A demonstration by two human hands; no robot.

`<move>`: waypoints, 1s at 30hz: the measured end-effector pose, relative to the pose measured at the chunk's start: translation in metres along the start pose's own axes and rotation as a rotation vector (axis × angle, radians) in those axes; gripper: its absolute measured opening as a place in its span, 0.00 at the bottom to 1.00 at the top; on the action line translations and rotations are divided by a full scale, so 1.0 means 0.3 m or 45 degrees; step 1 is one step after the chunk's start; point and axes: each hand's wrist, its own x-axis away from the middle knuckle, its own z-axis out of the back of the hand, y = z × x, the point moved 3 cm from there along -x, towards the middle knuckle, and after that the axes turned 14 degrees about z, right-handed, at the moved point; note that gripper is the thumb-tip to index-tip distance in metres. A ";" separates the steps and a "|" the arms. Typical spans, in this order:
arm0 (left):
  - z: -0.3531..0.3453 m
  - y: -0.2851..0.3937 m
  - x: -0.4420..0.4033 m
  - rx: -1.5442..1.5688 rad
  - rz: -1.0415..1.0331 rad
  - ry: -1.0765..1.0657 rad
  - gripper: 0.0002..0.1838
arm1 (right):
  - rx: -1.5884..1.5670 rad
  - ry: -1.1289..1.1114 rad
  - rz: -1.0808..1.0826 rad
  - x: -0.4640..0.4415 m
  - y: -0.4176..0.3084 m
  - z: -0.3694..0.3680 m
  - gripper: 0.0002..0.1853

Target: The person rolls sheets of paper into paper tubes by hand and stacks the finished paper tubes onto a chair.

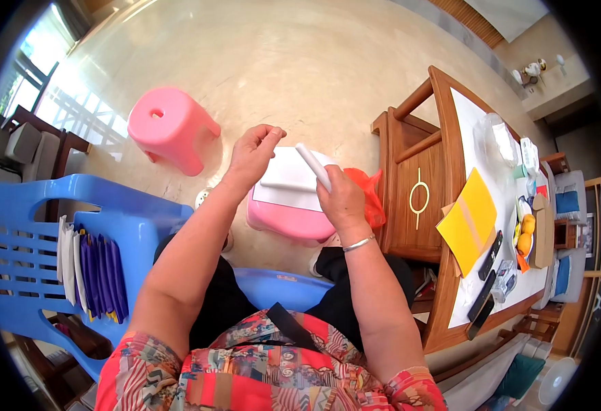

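My right hand (345,201) is closed around a smooth white stick (312,166), whose exact kind I cannot make out; it slants up and to the left. My left hand (252,154) is raised to its left, thumb and forefinger pinched together; whatever may be between them is too small to see. Below both hands, a white sheet (273,196) covers the top of a pink stool (293,225). A flat, white, folded-looking piece (287,177) lies on the sheet.
Another pink stool (170,127) stands ahead to the left. A blue chair (95,188) at left holds purple and white folded packs (102,274). Beside my right arm is a wooden table (451,130) with a yellow envelope (470,220), remotes and fruit. A red bag (367,192) sits by the stool.
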 end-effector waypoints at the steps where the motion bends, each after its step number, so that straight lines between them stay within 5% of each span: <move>1: 0.004 0.021 0.018 -0.001 -0.040 -0.016 0.22 | 0.005 0.002 0.022 0.001 -0.003 -0.001 0.12; 13: -0.021 0.013 0.045 -0.430 0.027 -0.059 0.26 | 0.054 -0.115 0.057 0.013 -0.028 -0.007 0.15; 19: -0.016 0.008 0.034 -0.509 -0.001 -0.111 0.17 | 0.007 -0.264 -0.060 0.010 -0.042 -0.013 0.20; 25: 0.044 0.127 0.071 -0.899 -0.558 -0.152 0.13 | -0.880 -0.331 -0.308 0.016 -0.004 -0.039 0.36; 30: 0.066 0.168 0.091 -0.780 -0.550 -0.178 0.12 | -1.342 -0.251 -0.850 0.021 0.102 -0.077 0.31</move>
